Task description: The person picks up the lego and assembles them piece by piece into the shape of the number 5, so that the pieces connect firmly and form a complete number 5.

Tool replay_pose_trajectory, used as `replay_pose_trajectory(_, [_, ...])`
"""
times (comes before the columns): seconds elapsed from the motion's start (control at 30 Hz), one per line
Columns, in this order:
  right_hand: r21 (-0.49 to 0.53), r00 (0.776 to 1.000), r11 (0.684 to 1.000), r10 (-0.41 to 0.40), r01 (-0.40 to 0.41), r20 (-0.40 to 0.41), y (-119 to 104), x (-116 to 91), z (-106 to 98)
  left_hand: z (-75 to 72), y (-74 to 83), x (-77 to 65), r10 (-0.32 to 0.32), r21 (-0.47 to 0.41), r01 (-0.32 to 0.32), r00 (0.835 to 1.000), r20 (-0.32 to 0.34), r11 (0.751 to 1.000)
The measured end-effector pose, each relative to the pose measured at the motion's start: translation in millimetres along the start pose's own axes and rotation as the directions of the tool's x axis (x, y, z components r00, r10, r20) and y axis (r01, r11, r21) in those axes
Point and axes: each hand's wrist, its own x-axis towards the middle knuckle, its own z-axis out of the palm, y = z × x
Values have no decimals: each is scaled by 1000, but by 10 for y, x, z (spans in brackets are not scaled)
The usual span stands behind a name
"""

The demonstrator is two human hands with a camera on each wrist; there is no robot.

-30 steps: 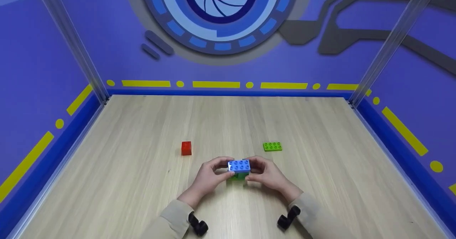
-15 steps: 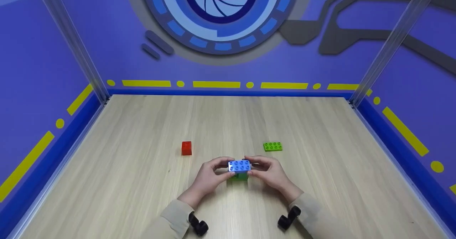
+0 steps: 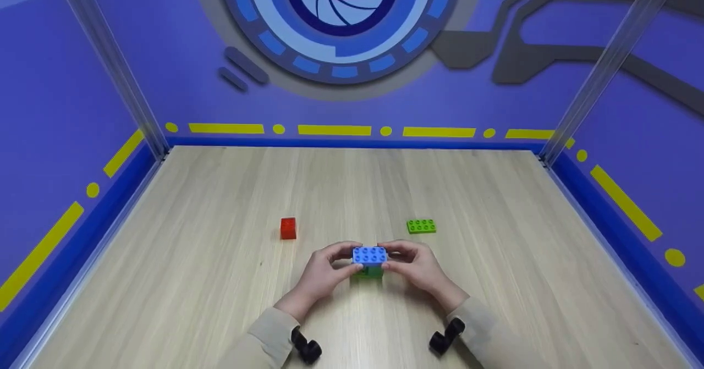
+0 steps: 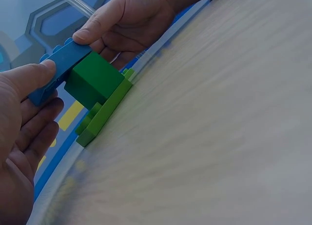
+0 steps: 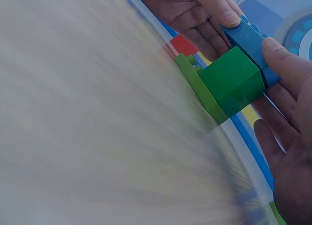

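A blue two-by-four toy brick (image 3: 369, 255) lies across a dark green brick (image 4: 95, 78), which stands on a light green plate brick (image 4: 104, 113) on the table. The blue brick overhangs the green one; a thin dark line shows between them, and I cannot tell if they are fully pressed together. My left hand (image 3: 323, 270) pinches the blue brick's left end, thumb in front and fingers behind. At its right end my right hand (image 3: 415, 267) pinches it the same way. In the right wrist view the right thumb (image 5: 276, 48) rests on the blue brick's side.
A red brick (image 3: 288, 229) stands on the wooden table (image 3: 220, 281) beyond my left hand. Beyond my right hand lies another light green plate brick (image 3: 421, 226). Printed blue-purple walls (image 3: 352, 110) enclose the table's back and sides.
My right thumb has shifted up from beside the green brick to the front of the blue brick. The left hand and the loose bricks look unmoved.
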Motion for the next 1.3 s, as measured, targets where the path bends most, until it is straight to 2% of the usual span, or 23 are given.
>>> replay_pose_trajectory(0.4, [-36,999,998,43,-43,-5,-16,4,-7,-3,16,0,-7,-17,7,1000,6,1000])
replay_pose_trajectory(0.73, [-48,1000,999,-3,3,0,-27,-1,-1,-8,19,-3,-3,-10,3,1000,5,1000])
replay_pose_trajectory(1.3, [-56,999,998,26,-24,32,-50,26,-24,-24,3,4,12,7,-13,1000,12,1000])
